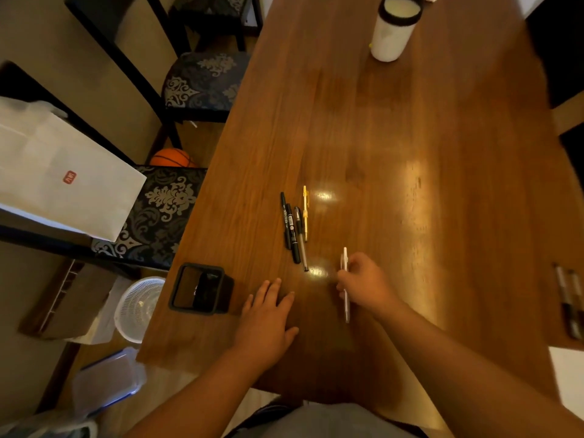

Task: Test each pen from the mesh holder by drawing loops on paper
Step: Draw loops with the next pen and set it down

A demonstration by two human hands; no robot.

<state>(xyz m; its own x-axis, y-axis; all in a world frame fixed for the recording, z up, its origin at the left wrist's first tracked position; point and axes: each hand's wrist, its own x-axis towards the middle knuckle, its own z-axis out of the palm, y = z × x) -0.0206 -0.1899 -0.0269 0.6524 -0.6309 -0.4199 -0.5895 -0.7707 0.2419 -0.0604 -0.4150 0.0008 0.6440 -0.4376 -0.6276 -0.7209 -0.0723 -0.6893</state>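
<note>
Head view: the right hand (366,284) has its fingers curled round a white pen (345,260), pinching it near the middle. One end of the pen sticks up past the knuckles and the other points back toward the person, low over the wooden table (410,137). The left hand (268,320) lies flat on the table just beside it, palm down, fingers straight and slightly spread, holding nothing.

Just beyond both hands, four pens lie side by side on the wood, roughly parallel. They are a thin black pen (284,216), a thicker black marker (294,238), a clear pen (301,245) and a yellow pen (305,210). Left of the left hand, at the table's edge, stands the dark mesh holder (199,265); its contents are too dark to tell.

Several more pens (568,298) lie at the right edge, blurred. A white cup (392,33) with a dark rim stands at the far end. Off the table, to the left, are a patterned chair seat (170,210), a white paper bag (63,178) and a basketball (172,158).
</note>
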